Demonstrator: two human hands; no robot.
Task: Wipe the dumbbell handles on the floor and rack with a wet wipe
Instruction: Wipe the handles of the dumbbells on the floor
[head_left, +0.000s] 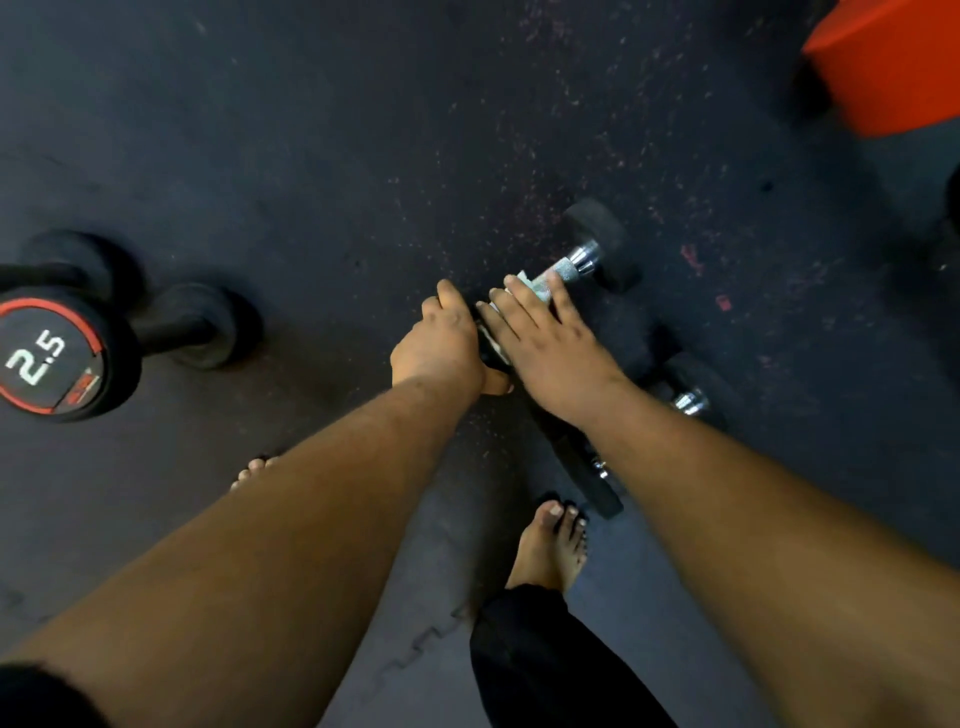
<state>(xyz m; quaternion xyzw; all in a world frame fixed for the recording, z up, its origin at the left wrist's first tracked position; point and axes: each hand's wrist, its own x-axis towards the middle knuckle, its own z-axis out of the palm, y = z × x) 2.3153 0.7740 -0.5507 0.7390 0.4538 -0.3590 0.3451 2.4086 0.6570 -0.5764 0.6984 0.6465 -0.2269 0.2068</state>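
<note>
Dark speckled floor (363, 130), dumbbell (582, 260) lying on it, its near end gripped by left hand (441, 343), right hand (540, 332) curled over handle pressing white wipe (535, 283), far chrome end bare.

My head camera looks steeply down, close above my hands, at the dark floor (311, 130); single view.
</note>
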